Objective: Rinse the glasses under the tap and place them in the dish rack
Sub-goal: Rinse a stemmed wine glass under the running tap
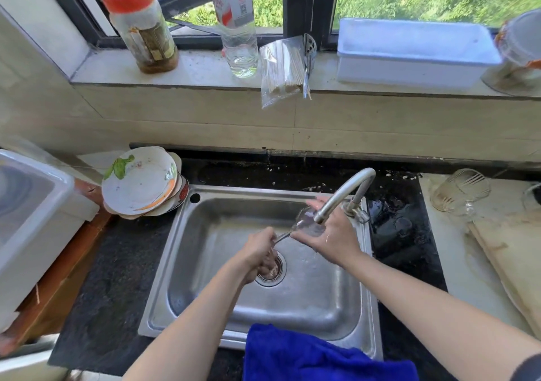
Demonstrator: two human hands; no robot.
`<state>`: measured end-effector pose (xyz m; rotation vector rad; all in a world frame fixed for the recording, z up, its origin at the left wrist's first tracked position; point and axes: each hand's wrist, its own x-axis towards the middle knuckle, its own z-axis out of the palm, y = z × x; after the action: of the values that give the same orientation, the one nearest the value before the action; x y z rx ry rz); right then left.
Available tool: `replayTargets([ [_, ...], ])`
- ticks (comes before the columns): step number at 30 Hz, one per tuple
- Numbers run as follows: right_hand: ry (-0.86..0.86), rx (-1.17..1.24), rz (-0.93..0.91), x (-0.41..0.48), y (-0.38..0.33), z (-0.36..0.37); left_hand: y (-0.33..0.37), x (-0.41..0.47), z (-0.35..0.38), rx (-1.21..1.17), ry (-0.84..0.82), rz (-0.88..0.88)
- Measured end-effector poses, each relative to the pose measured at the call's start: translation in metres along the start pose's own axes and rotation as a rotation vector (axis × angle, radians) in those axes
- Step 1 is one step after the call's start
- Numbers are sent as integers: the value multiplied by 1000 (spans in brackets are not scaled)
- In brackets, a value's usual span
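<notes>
A clear stemmed glass [304, 223] lies tilted under the spout of the metal tap [345, 193], over the steel sink [292, 301]. My left hand [259, 253] grips its stem and foot above the drain. My right hand [329, 234] cups the bowl from the right and behind, fingers wrapped around it. Whether water runs I cannot tell. A second clear ribbed glass [459, 193] lies on its side on the light counter at the right.
A stack of dirty plates [140, 184] sits left of the sink. A white tub [29, 213] stands at far left. A blue cloth [307, 357] hangs over the sink's front edge. A wooden board [515, 260] lies at right. Bottles and a white box line the windowsill.
</notes>
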<state>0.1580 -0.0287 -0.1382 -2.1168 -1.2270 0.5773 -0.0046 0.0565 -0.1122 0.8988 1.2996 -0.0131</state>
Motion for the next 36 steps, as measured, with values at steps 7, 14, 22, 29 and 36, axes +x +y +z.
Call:
replayTargets([
  [7, -494, 727, 548, 13, -1, -50, 10, 19, -5, -65, -99, 42],
  [14, -70, 476, 305, -27, 7, -38, 3, 40, 64, -537, -15, 13],
  [22, 80, 235, 103, -45, 14, -60, 19, 41, 100, -704, 5, -21],
  [29, 77, 211, 37, -49, 14, -57, 31, 43, 93, -686, 37, 10],
  [36, 71, 105, -83, -49, 15, -57, 33, 46, 90, -642, 165, -7],
])
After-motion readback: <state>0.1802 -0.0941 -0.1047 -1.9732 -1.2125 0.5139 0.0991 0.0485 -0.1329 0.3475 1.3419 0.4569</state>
